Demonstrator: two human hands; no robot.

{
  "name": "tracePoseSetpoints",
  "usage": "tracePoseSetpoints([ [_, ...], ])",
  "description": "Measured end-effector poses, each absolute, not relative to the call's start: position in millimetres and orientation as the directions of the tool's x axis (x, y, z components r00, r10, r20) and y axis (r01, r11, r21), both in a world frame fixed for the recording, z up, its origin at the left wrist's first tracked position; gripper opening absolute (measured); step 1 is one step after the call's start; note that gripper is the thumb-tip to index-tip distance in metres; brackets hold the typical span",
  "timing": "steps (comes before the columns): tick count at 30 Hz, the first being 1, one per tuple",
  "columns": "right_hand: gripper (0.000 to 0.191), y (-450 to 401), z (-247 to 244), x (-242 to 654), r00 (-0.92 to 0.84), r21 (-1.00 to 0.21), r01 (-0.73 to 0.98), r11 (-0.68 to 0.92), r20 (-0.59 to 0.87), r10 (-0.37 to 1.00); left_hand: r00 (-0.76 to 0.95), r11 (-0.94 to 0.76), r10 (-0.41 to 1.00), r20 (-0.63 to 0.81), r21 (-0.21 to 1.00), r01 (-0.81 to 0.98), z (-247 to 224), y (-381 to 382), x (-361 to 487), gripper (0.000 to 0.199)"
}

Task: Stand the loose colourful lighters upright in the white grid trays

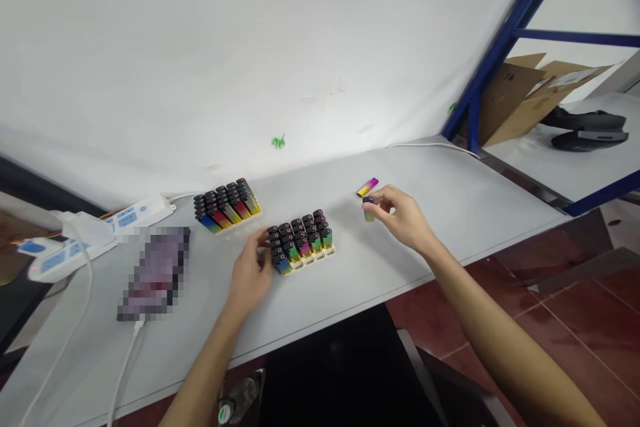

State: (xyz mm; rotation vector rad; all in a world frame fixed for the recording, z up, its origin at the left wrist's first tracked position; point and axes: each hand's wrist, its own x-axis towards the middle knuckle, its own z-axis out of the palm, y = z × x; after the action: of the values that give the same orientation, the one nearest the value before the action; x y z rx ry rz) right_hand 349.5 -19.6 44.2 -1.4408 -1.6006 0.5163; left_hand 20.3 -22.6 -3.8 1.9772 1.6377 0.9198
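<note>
A pale rack [314, 258] holds rows of colourful lighters [305, 247] with black tops, and some slots along its front edge are bare. My left hand [250, 271] grips the rack's left end, its fingertips partly hidden behind the lighters. Above the table, to the right of the rack, my right hand [400, 210] pinches one upright lighter [369, 212] with a black top between thumb and fingers. Just beyond that hand a pink-and-yellow lighter [368, 187] lies flat on the table. Farther back on the left stands a second rack [239, 222] packed with lighters.
The grey table [320, 307] runs along a white wall. At its left are power strips [135, 215], white cables and a blurred-out phone-like object [156, 273]. A blue metal frame [500, 47], cardboard box [530, 100] and black object [590, 130] are at right. A bottle [243, 400] is below.
</note>
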Motion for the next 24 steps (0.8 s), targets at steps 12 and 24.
tracePoseSetpoints([
  [12, 0.021, -73.1, 65.4, 259.5, -0.383, -0.62, 0.583, 0.525, 0.36, 0.851, 0.287, -0.463, 0.885, 0.366, 0.761, 0.454, -8.6, -42.3, 23.0, 0.079],
  [24, 0.022, -68.7, 56.1, 227.9, -0.485, -0.379, 0.714, 0.589, 0.339, 0.806, 0.285, -0.329, 0.938, 0.197, 0.765, 0.553, -5.7, -38.6, 30.5, 0.104],
])
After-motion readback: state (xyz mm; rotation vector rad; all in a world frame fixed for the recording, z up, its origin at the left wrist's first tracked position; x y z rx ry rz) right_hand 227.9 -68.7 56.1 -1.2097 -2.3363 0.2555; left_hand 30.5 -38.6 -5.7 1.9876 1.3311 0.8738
